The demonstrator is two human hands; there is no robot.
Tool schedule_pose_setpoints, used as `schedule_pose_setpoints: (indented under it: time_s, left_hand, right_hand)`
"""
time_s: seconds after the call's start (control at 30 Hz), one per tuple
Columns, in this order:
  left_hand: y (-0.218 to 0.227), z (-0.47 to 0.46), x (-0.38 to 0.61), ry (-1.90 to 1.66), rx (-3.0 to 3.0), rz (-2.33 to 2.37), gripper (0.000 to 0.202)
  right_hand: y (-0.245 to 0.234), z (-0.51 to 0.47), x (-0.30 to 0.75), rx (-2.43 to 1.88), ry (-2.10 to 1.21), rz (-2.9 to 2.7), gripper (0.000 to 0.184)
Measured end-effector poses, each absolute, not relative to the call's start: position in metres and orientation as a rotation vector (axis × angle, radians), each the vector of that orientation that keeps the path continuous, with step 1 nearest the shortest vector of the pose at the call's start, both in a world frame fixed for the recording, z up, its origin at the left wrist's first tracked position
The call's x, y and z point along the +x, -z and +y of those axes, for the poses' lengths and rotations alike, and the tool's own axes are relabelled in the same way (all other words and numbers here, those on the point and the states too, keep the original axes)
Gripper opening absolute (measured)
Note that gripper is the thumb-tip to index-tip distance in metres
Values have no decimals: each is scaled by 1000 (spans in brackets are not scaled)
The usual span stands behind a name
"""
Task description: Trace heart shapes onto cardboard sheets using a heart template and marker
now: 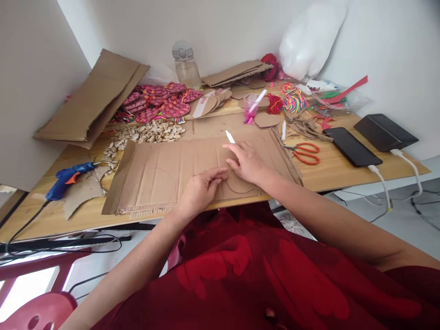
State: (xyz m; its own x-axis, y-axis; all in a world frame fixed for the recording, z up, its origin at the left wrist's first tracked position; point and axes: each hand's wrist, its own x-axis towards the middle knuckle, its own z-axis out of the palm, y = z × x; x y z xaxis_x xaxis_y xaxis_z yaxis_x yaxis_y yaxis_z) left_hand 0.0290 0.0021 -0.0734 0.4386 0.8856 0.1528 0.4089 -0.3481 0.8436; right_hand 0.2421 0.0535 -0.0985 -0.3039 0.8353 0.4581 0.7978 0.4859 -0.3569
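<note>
A wide sheet of corrugated cardboard point(165, 160) lies at the table's front edge, with faint pencil-like curves on it. On its right part rests a rounded cardboard cutout point(239, 185), partly under my hands. My left hand point(202, 188) has its fingers bent together, tips at the cutout's left edge. My right hand point(247, 162) is over the cutout's far side, thumb and index finger a little apart. A white pen point(229, 136) sticks out beyond its fingers, seemingly tucked between them; its rear part is hidden.
A blue glue gun point(67, 178), peanut shells point(151, 133) and folded cardboard point(92, 96) are at left. Orange-handled scissors point(305, 152), a phone point(352, 145) and a black box point(385, 131) lie at right. Behind stand a bottle point(185, 66) and a pink cup point(250, 107).
</note>
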Motion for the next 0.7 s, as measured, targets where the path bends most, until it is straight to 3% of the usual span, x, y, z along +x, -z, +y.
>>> schedule_pose_setpoints:
  time_s: [0.47,0.7]
  left_hand:
    - [73,0,29,-883,2245,1044,28]
    - [63,2,43,-1066,2297,859,37]
  right_hand:
    - [95,52,241,-1385,-101,-2182,43]
    - [90,50,239,-1431,-160,-2188,47]
